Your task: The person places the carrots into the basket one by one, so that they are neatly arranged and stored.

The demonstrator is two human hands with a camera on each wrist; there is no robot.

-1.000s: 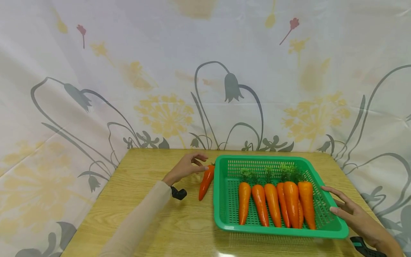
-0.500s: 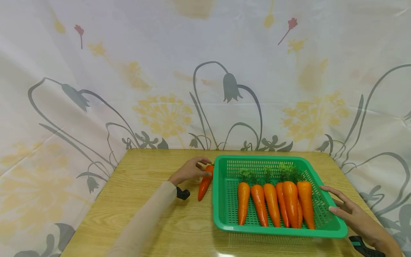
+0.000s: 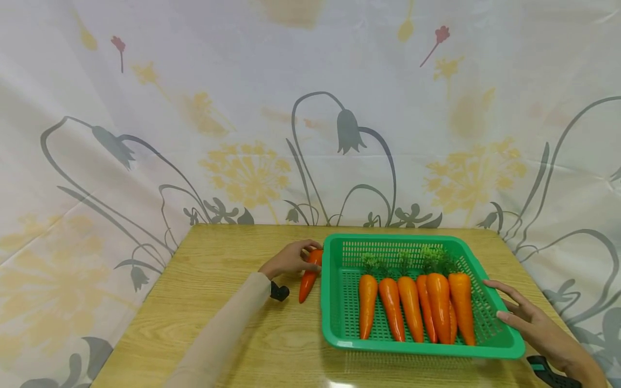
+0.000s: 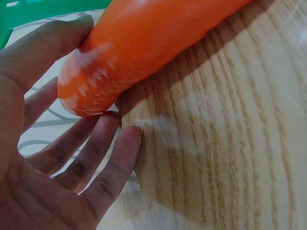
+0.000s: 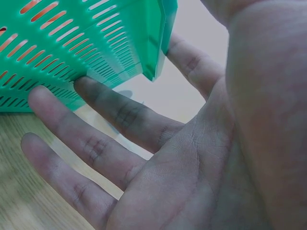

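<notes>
An orange carrot [image 3: 308, 283] lies on the table just left of the green basket [image 3: 335, 345], its narrow tip toward me. My left hand [image 3: 291, 258] holds its thick end, with thumb and fingers bent round it. In the left wrist view, the thumb [image 4: 53, 43] presses the carrot [image 4: 148, 38] on one side while fingertips reach its other side. My right hand [image 3: 538, 323] rests at the basket's right rim with its fingers spread. In the right wrist view, fairly straight fingers [image 5: 100, 148] reach along the outside of the basket's slotted wall [image 5: 96, 43].
Several more carrots [image 3: 439, 302] with green leafy tops lie side by side inside the basket, tips toward me. The wooden table [image 3: 233, 248] ends at the back against a flower-printed cloth [image 3: 310, 172]. Each wrist wears a black strap mount [image 3: 279, 291].
My left hand has moved right and slightly down onto the carrot, and its fingers have closed round the thick end. The right hand and the basket stay in place.
</notes>
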